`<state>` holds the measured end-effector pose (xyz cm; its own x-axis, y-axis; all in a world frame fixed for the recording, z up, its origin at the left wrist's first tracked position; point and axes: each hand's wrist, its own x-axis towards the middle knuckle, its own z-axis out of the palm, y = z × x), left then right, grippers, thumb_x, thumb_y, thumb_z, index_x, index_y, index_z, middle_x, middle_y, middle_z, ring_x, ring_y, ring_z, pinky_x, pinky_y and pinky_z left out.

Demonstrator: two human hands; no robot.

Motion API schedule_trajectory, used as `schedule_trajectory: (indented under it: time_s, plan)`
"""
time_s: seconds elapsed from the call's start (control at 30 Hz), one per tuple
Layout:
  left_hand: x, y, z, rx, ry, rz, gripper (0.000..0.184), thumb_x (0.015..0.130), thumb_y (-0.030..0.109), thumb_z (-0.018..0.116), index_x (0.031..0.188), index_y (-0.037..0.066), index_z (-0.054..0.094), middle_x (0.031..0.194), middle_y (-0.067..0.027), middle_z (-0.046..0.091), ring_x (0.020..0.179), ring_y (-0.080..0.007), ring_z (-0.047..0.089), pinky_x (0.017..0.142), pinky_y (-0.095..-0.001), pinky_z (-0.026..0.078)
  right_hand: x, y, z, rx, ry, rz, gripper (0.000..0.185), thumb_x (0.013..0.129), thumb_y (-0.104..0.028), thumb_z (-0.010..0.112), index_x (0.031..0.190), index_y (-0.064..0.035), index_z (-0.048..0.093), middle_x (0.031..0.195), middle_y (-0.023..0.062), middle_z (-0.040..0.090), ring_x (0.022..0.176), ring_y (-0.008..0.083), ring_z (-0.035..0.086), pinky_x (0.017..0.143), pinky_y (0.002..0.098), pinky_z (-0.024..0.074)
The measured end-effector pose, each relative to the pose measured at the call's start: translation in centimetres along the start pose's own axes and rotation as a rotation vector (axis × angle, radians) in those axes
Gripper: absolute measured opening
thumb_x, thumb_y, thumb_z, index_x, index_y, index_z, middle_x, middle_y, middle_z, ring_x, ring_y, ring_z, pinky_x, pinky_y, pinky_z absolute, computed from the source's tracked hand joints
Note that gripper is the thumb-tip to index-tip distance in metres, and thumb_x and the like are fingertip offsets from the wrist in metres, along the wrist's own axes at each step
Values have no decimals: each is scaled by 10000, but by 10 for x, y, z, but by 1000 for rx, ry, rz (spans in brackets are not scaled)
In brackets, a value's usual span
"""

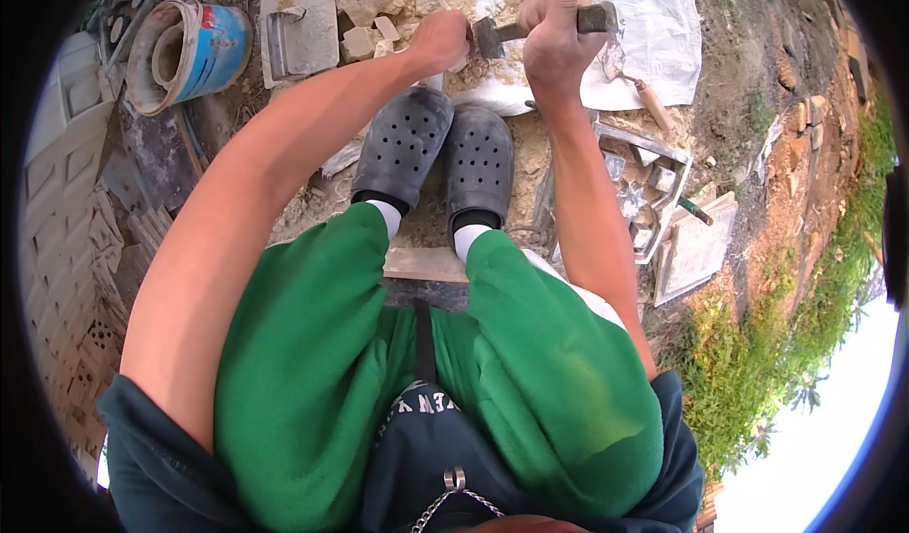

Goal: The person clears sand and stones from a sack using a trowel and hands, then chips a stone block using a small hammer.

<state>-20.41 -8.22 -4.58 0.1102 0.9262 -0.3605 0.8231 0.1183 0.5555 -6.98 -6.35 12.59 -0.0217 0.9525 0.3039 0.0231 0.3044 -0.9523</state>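
My right hand is wrapped round the handle of a small hammer, whose dark head points toward my left hand. The hammer's other end sticks out past my fist. Close to the hammer head, my left hand is closed with its fingers turned away; what it holds, if anything, is hidden. Beneath both hands lies sandy rubble beside a white sheet. Pale broken stones lie just left of my left hand. To the right of my right wrist rests a trowel with a wooden handle.
My grey clogs stand just below the work spot. At left are a blue-and-white bucket and a dusty metal tray. At right, a metal frame holds small blocks, with flat slabs near it.
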Motion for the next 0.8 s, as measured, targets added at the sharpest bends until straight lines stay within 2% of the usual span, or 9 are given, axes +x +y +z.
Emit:
schedule_trajectory:
  time_s: [0.03,0.13,0.23,0.3,0.43,0.53,0.57,0.67,0.8]
  plan:
    - [3,-2,1,22,-24,9,174,777,161,710,899,50,764,862,-193,718,818,-349,696,784,-422,537,6,5,-2,-62,-56,-121,442,1021,-209,454,603,-66,424,550,1,417,505,93,389,483,293,301]
    - [3,0,2,-9,3,-24,180,774,154,702,903,46,767,872,-204,716,825,-356,695,790,-422,539,5,-11,-1,131,36,93,445,1022,-205,451,601,-65,425,541,-3,414,505,96,382,489,294,304]
    - [3,2,-2,12,-19,-54,179,772,146,694,901,49,772,876,-217,710,830,-364,694,799,-428,540,5,-10,-5,246,33,-13,446,1021,-197,453,595,-67,420,542,-7,409,504,96,375,488,294,301]
    - [2,1,-2,24,-24,-34,174,772,138,684,892,45,770,869,-223,706,829,-370,693,797,-434,539,0,-7,0,190,72,72,439,1020,-194,456,601,-68,424,553,-8,406,505,98,377,490,293,301]
    - [3,-1,1,32,-35,-2,179,769,114,655,886,35,765,863,-245,693,840,-387,687,800,-447,535,11,-6,7,-28,-1,-27,435,1021,-185,461,602,-69,440,548,-3,408,506,99,390,488,298,303]
    - [-2,3,-2,-42,15,59,179,749,73,606,800,-71,701,834,-309,661,826,-446,674,773,-499,540,5,-22,6,114,101,202,402,991,-139,453,598,-59,423,542,22,417,515,120,407,511,307,319]
    - [-3,4,-5,-43,16,57,179,749,73,606,800,-71,701,834,-309,661,826,-446,674,773,-499,540,6,-20,7,114,99,202,402,991,-139,453,598,-59,423,542,22,417,515,120,407,511,307,319]
    - [-2,1,-1,-62,-6,66,194,765,93,598,797,-68,701,832,-309,660,819,-451,669,763,-503,538,3,7,10,-118,66,-158,414,990,-147,452,590,-45,420,526,42,417,490,153,407,511,314,320]
    - [-2,0,3,-19,7,27,183,766,97,606,845,-11,732,848,-276,677,821,-420,678,772,-477,537,11,-7,5,-30,-3,17,409,993,-139,428,596,-46,403,526,41,418,484,142,395,504,317,314]
